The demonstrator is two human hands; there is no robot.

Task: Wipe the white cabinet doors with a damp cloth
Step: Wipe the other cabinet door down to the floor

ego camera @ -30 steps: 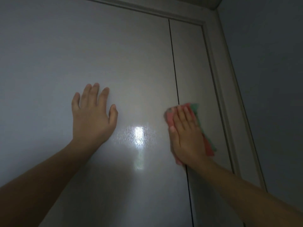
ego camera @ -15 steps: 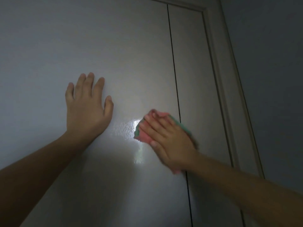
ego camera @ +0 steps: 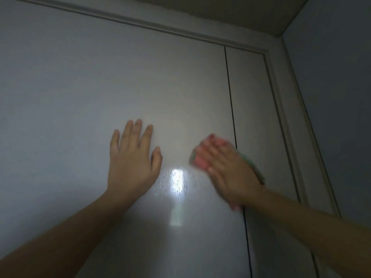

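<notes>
While the right hand (ego camera: 230,169) presses the cloth (ego camera: 200,159) flat against the wide door (ego camera: 100,77), fingers straight over it, the left hand (ego camera: 132,157) lies open and spread on the same panel, bracing. The cloth sits just left of the dark seam (ego camera: 230,97) that divides this door from the narrow door (ego camera: 255,117). A risk, as I judge it: nothing curls round the cloth, so a fast stroke could slide it out from under the palm, and a corner could snag in the seam. The doors are smooth, glossy and flat, catching a bright reflection (ego camera: 176,181); the cloth is soft, folded, pink with a green edge, blurred here.
</notes>
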